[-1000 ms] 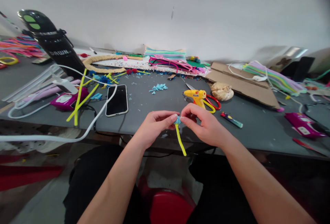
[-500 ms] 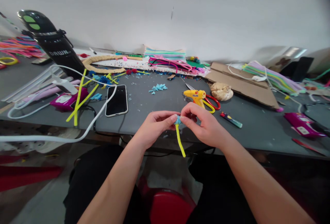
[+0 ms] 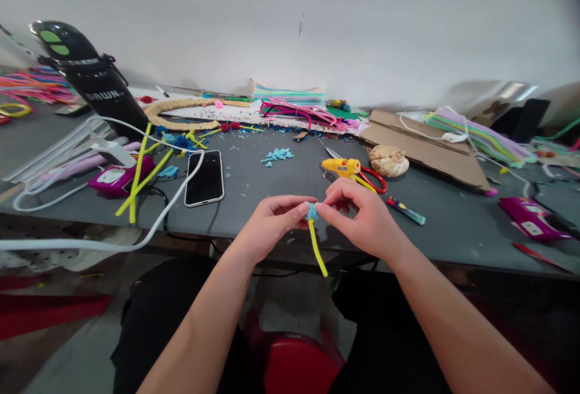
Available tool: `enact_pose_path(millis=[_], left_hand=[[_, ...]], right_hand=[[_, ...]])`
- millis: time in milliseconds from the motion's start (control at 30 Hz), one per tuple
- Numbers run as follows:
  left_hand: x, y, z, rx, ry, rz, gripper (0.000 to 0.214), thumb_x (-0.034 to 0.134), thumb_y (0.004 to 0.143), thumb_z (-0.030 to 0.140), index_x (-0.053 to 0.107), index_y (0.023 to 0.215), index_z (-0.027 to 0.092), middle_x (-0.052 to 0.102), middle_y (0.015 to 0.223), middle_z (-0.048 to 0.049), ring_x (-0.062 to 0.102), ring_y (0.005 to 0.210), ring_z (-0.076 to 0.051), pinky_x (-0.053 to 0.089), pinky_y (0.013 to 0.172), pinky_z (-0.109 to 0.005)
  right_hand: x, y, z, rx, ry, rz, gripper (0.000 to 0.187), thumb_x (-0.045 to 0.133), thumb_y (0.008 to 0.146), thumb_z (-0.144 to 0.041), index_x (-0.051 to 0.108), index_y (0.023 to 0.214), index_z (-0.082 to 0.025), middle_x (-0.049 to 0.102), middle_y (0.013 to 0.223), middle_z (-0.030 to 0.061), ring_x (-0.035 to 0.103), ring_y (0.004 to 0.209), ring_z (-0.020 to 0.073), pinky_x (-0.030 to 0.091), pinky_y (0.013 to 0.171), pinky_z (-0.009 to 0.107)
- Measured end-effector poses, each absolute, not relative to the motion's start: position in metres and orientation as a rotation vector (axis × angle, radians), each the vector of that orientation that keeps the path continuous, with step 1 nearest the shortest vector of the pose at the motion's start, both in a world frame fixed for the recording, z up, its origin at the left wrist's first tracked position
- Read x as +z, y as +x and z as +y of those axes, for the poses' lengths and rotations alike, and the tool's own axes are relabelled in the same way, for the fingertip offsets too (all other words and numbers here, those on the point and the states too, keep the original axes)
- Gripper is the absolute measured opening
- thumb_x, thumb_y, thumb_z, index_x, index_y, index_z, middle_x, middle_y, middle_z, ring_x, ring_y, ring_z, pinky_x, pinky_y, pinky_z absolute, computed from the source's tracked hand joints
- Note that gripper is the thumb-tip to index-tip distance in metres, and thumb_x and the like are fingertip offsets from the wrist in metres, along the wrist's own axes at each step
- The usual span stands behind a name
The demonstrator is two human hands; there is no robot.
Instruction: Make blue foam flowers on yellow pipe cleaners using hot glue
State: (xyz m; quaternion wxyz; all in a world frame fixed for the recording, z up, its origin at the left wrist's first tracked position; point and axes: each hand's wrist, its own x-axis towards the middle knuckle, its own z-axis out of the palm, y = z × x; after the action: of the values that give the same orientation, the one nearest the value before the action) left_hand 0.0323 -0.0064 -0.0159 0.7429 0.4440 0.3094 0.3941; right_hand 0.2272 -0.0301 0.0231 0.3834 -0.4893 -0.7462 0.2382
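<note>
Between my two hands is a small light blue flower-like piece (image 3: 311, 211) on a yellow-green pipe cleaner stem (image 3: 318, 249), which hangs down past the table edge. My left hand (image 3: 276, 223) pinches the blue head from the left with thumb and fingers. From the right, the thumb and fingertips of my right hand (image 3: 357, 216) press on the same head. Beyond my hands lies a loose pile of light blue pieces (image 3: 277, 155). A yellow glue gun (image 3: 342, 168) rests just past my right hand, partly over red-handled scissors (image 3: 374, 180).
A phone (image 3: 205, 177) and a looping white cable (image 3: 174, 206) lie left. Behind them stand a black bottle (image 3: 106, 89) and crossed yellow pipe cleaners (image 3: 144, 167). To the right are a beige lump (image 3: 388, 161), cardboard (image 3: 421, 149), a small tube (image 3: 406, 210) and a purple box (image 3: 534, 219).
Both hands stay in nearly the same place on the blue head. My right fingers have shifted very slightly, and the stem's lower end has swung a little right.
</note>
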Motion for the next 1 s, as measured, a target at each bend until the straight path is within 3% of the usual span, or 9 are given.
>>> enact_pose_path(millis=[100,200,367,1000], left_hand=[[-0.0148,0.0319,-0.0064,0.879,0.954,0.661,0.027,0.077,0.08,0.031,0.078,0.104,0.017,0.075,0.097,-0.0086,0.066,0.088,-0.016,0.053,0.081,-0.027],[-0.0155,0.032,-0.0057,0.891,0.938,0.631,0.027,0.076,0.081,0.031,0.077,0.104,0.017,0.075,0.096,-0.0088,0.066,0.089,-0.016,0.053,0.082,-0.028],[-0.0169,0.0322,-0.0055,0.893,0.939,0.632,0.027,0.077,0.08,0.03,0.078,0.104,0.017,0.075,0.099,-0.0098,0.067,0.089,-0.018,0.053,0.081,-0.03],[-0.0178,0.0311,-0.0062,0.869,1.001,0.637,0.03,0.076,0.082,0.031,0.077,0.109,0.018,0.076,0.098,-0.0095,0.068,0.089,-0.018,0.053,0.083,-0.029]], right_hand=[[0.0243,0.2303,-0.0309,0.641,-1.242,-1.849,0.007,0.064,0.09,-0.028,0.062,0.091,-0.021,0.061,0.087,0.0009,0.055,0.074,0.0137,0.046,0.068,0.029],[0.0262,0.2315,-0.032,0.641,-1.166,-1.884,0.015,0.064,0.09,-0.025,0.066,0.104,-0.024,0.064,0.096,0.0027,0.059,0.083,0.016,0.048,0.072,0.031],[0.0284,0.2282,-0.0338,0.589,-1.117,-1.978,0.011,0.064,0.09,-0.025,0.071,0.099,-0.026,0.064,0.102,0.0047,0.059,0.087,0.0177,0.049,0.074,0.032],[0.0264,0.2254,-0.0322,0.665,-1.182,-2.001,0.007,0.061,0.092,-0.024,0.063,0.087,-0.02,0.06,0.089,0.0031,0.054,0.079,0.0154,0.045,0.071,0.03]])
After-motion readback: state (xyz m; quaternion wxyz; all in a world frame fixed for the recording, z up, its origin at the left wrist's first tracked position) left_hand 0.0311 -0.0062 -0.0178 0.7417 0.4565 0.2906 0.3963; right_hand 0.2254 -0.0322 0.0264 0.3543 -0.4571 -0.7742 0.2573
